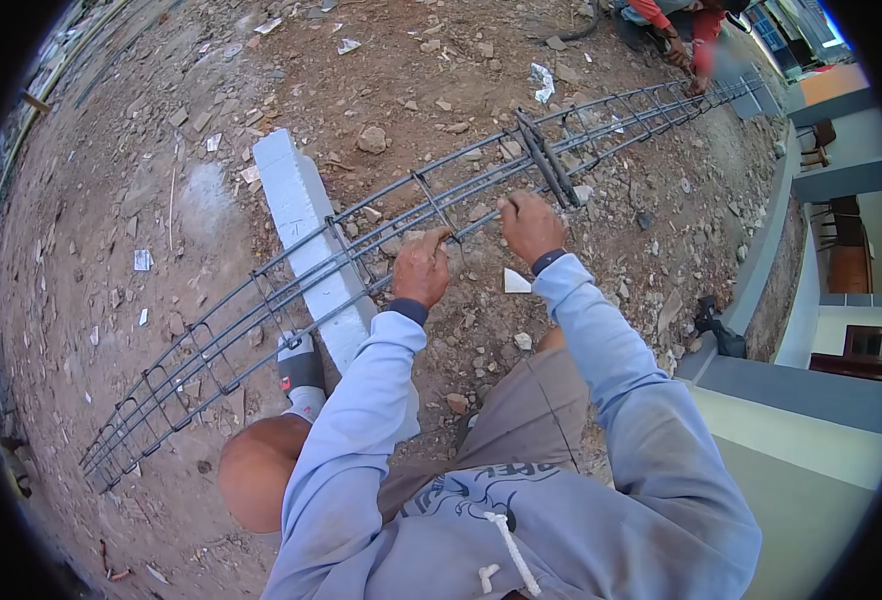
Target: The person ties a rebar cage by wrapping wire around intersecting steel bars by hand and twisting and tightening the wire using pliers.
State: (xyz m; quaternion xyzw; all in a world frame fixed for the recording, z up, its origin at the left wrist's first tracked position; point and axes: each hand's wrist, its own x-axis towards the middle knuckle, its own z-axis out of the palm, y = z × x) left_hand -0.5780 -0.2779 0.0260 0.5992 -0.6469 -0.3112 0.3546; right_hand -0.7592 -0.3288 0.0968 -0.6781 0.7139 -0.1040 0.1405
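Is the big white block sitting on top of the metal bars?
No, the metal bars cross over the top of the white block.

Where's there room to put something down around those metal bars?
The widest is the ground left of the pale block and beyond the metal cage, though stones and paper scraps dot it. The block's far end is bare, but narrow. It's crowded at the cage by the left hand, right hand and dark bars lying across.

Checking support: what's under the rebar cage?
The pale block crosses beneath the rebar cage, with stony dirt either side. Strips directly behind the bars and left hand are hidden.
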